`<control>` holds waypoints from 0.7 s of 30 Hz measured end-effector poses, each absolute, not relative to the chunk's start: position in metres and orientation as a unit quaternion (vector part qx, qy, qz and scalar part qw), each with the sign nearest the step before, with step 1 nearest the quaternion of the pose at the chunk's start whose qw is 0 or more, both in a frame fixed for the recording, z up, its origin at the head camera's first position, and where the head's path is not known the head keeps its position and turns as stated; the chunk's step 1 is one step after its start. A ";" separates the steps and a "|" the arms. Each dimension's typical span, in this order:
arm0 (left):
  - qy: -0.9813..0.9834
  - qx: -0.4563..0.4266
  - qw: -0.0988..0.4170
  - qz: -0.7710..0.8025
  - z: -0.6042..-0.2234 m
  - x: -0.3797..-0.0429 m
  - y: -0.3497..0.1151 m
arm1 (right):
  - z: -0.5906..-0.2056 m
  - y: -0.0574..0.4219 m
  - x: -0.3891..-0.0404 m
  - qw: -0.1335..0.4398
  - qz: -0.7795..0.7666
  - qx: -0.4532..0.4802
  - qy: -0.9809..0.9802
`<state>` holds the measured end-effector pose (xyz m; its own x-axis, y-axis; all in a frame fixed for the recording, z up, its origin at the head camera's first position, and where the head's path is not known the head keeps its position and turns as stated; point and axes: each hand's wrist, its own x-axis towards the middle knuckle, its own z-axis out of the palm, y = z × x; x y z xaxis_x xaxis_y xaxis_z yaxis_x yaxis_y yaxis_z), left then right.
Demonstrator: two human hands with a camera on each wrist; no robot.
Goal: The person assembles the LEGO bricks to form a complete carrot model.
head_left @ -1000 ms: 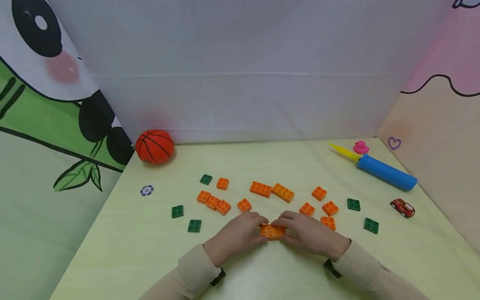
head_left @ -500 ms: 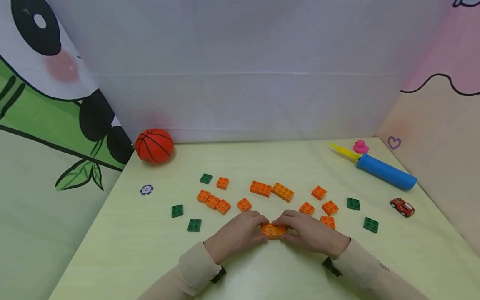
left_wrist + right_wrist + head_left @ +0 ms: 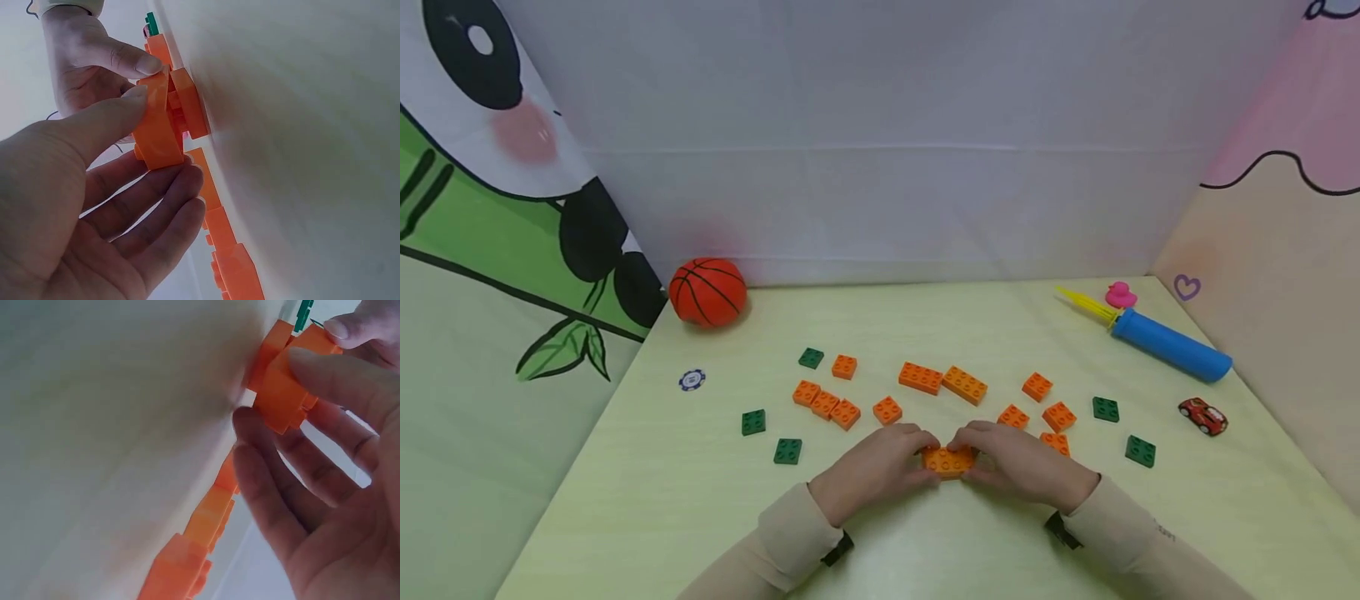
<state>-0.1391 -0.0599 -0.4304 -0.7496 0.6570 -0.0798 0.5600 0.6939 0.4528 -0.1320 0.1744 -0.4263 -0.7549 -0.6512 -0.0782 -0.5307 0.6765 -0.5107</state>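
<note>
A long orange toy brick, studs up, is pinched at its two ends by my hands near the middle of the table's front. My left hand grips its left end, thumb on the near side. At the right end my right hand holds it between thumb and fingers. In the left wrist view the held brick has another orange brick close to it on the table side. This second brick also shows in the right wrist view; I cannot tell whether the two are joined.
Two long orange bricks lie beyond my hands. Several small orange and green bricks are scattered left and right. Farther out are a ball, a chip, a blue pump, a pink duck and a toy car.
Both hands keep their grip on the long orange brick, which has shifted only very slightly to the right. The other bricks lie where they were.
</note>
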 end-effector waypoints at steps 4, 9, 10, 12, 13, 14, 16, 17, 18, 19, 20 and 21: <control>0.911 0.333 0.124 0.211 -0.431 -0.140 -0.059 | -0.426 0.173 -0.132 0.130 -0.232 -0.332 0.905; 0.912 0.325 0.132 0.211 -0.430 -0.140 -0.058 | -0.423 0.171 -0.131 0.128 -0.226 -0.337 0.905; 0.912 0.323 0.134 0.212 -0.429 -0.141 -0.058 | -0.422 0.170 -0.131 0.127 -0.222 -0.338 0.906; 0.913 0.321 0.136 0.212 -0.429 -0.141 -0.057 | -0.421 0.169 -0.131 0.125 -0.214 -0.338 0.908; 0.913 0.320 0.137 0.213 -0.429 -0.141 -0.057 | -0.421 0.169 -0.131 0.124 -0.212 -0.338 0.909; 0.913 0.319 0.136 0.213 -0.428 -0.141 -0.057 | -0.421 0.169 -0.131 0.123 -0.209 -0.338 0.909; 0.913 0.318 0.138 0.213 -0.428 -0.142 -0.056 | -0.421 0.169 -0.131 0.120 -0.204 -0.340 0.910; 0.913 0.318 0.138 0.213 -0.427 -0.142 -0.055 | -0.421 0.169 -0.130 0.119 -0.204 -0.342 0.910; 0.914 0.317 0.140 0.212 -0.427 -0.143 -0.055 | -0.421 0.169 -0.130 0.116 -0.203 -0.344 0.909; 0.914 0.317 0.141 0.212 -0.427 -0.143 -0.055 | -0.421 0.170 -0.130 0.115 -0.202 -0.345 0.909; 0.914 0.317 0.143 0.212 -0.426 -0.143 -0.054 | -0.422 0.170 -0.129 0.113 -0.202 -0.347 0.909; 0.913 0.316 0.144 0.213 -0.425 -0.143 -0.054 | -0.422 0.170 -0.129 0.111 -0.202 -0.348 0.909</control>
